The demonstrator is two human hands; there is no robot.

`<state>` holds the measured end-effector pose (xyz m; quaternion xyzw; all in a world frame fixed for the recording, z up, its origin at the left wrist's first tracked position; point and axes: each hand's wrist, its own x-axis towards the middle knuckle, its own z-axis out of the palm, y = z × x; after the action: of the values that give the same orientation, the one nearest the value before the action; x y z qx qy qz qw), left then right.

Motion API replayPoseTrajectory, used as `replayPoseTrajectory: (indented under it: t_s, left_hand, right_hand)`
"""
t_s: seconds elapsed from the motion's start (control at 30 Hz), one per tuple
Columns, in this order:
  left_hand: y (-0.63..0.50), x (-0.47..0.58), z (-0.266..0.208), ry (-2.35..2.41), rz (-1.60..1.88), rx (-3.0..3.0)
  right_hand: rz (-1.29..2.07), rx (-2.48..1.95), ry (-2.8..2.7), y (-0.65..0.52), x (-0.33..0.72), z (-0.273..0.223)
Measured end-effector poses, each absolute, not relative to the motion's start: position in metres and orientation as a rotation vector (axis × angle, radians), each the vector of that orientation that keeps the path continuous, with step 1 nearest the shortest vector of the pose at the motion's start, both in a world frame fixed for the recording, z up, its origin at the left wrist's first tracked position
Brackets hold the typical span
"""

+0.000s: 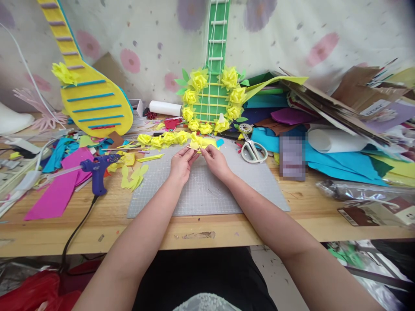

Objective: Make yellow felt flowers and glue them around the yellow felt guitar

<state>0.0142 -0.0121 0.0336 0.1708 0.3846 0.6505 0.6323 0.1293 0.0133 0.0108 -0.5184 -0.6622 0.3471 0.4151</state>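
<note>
"While both hands meet over the mat, what do they hold?"

"A thin stick: the left hand is pinched closed on it, and the right hand seems to pinch its other end, probably to steady it."

"And the yellow flowers?"

"They sit in a row just beyond, probably for easy reach. The glue gun lies left of the mat, perhaps keeping its nozzle clear."
</note>
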Motion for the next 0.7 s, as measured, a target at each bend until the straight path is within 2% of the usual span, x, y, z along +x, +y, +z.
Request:
replayPoseTrajectory:
  t_s: [0.7]
  left_hand:
    - [-0.0035, 0.0044, 0.0314, 0.916, 1.549, 0.155]
  right_hand:
    - [0.952, -1.099, -1.645, 0.0049, 0.1231, 0.0143]
